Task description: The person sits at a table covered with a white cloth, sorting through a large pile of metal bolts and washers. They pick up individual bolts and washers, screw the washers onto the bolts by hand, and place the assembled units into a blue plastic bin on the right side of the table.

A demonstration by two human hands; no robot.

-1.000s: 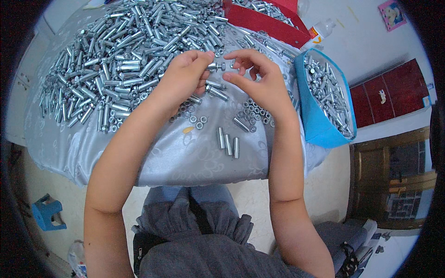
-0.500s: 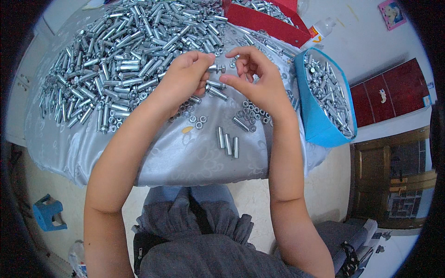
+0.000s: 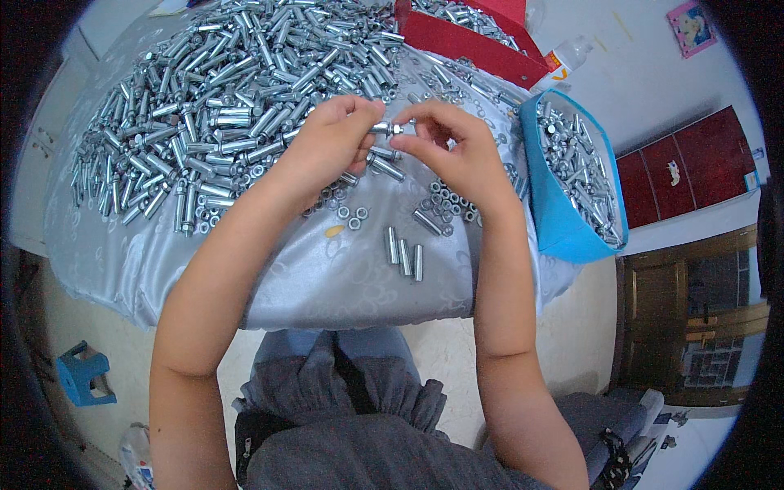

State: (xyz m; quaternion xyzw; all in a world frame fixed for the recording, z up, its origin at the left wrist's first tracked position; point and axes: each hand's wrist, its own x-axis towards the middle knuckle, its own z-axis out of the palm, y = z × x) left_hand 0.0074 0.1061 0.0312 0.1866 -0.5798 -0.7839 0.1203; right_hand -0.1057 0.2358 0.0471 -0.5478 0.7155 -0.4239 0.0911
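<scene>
My left hand [image 3: 331,143] and my right hand [image 3: 457,151] meet above the table, both pinching one small silver bolt [image 3: 388,128] between their fingertips. The left fingers grip its body while the right fingers close on its end, where a nut seems to sit. Just below the hands lie loose nuts [image 3: 445,200] and three short bolts [image 3: 404,257] side by side on the shiny grey tablecloth [image 3: 327,278]. A large heap of silver bolts [image 3: 229,90] spreads across the table beyond my left hand.
A blue box [image 3: 563,220] full of bolts stands at the right table edge. A red box [image 3: 465,41] with more bolts sits at the back, a white bottle [image 3: 567,57] beside it. A small blue stool [image 3: 82,376] is on the floor at lower left.
Both hands stay together on the bolt; the right fingers have shifted slightly on its end, and the hands have edged a little toward the far side.
</scene>
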